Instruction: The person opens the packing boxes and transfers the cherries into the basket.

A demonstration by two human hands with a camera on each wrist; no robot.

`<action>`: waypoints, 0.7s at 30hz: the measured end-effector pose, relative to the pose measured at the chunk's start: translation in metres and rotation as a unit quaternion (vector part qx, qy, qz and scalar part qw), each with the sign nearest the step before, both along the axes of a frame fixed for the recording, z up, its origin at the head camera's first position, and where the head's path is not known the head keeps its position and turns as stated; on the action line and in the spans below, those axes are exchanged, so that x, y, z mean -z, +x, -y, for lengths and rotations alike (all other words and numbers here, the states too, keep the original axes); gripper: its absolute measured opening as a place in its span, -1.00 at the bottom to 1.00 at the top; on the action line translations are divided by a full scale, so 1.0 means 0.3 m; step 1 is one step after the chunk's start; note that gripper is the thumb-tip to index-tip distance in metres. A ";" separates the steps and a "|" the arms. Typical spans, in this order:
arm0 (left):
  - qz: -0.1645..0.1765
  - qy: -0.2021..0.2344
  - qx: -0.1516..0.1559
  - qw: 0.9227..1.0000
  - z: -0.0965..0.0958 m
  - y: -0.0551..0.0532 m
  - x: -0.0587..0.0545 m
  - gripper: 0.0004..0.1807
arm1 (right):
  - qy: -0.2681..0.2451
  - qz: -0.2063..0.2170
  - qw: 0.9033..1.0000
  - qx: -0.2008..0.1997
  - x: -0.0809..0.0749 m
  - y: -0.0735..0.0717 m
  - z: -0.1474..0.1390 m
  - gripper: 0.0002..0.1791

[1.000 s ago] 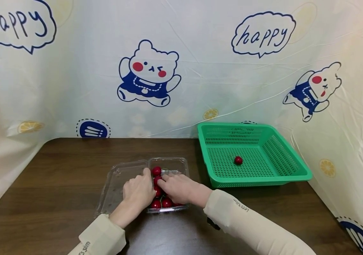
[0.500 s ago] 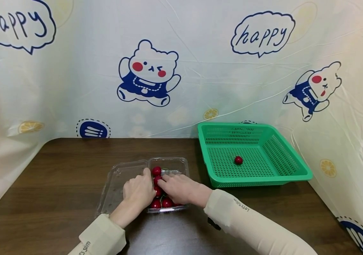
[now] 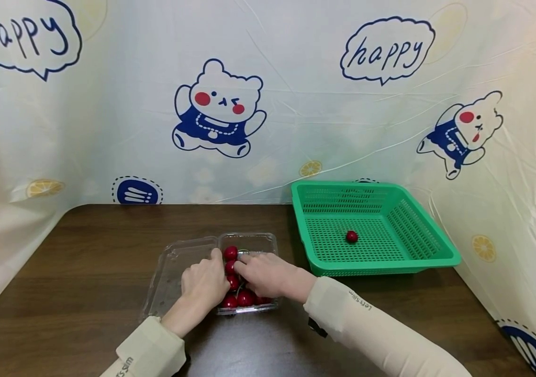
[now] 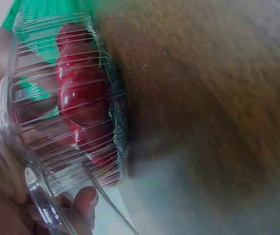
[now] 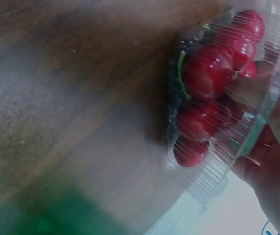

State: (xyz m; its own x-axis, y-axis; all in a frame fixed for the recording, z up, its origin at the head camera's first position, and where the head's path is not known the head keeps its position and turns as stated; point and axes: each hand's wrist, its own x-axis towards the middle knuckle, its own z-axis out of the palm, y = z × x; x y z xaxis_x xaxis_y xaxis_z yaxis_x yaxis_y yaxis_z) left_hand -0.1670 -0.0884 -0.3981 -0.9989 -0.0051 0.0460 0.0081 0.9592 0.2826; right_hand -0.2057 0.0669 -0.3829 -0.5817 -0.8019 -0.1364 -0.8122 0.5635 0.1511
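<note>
A clear plastic clamshell box [image 3: 270, 246] lies open on the table, with several dark red cherries [image 3: 245, 298] in its right half. My left hand [image 3: 204, 283] grips the box at the hinge side, fingers curled round the plastic edge [image 4: 46, 200] in the left wrist view. Inside the box is my right hand [image 3: 268, 275], its fingers curled down among the cherries. Through the ribbed wall in the right wrist view, the fingers [image 5: 247, 90] close about a cherry [image 5: 231, 108], partly hidden. Green stems show on some cherries.
A green plastic basket [image 3: 305, 241] stands to the right of the box, with a single cherry [image 3: 352, 236] on its floor. The box's transparent lid [image 3: 169, 267] lies flat on the left. A printed curtain [image 3: 277, 131] hangs behind the brown wooden table [image 3: 108, 251].
My right hand has shifted slightly up and to the right inside the box, and the cherries near it have moved a little. The left hand stays in place.
</note>
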 end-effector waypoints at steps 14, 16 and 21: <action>0.006 -0.002 0.002 1.000 0.000 -0.003 -0.001 -0.69 | -0.016 -0.005 1.000 0.011 -0.059 -0.020 -0.032 -0.68; 0.007 -0.003 0.003 1.000 0.000 -0.003 -0.003 -0.69 | -0.020 -0.005 1.000 0.011 -0.066 -0.022 -0.033 -0.68; 0.013 -0.001 0.004 1.000 0.001 -0.003 -0.003 -0.70 | -0.026 -0.003 1.000 0.008 -0.079 -0.027 -0.035 -0.73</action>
State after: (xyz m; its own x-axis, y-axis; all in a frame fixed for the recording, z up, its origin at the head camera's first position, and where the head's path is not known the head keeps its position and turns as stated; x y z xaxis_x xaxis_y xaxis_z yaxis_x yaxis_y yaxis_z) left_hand -0.1679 -0.0887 -0.3972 -0.9998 0.0032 0.0206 0.0089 0.9597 0.2809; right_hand -0.2139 0.0773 -0.3592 -0.5953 -0.7984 -0.0903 -0.8021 0.5837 0.1263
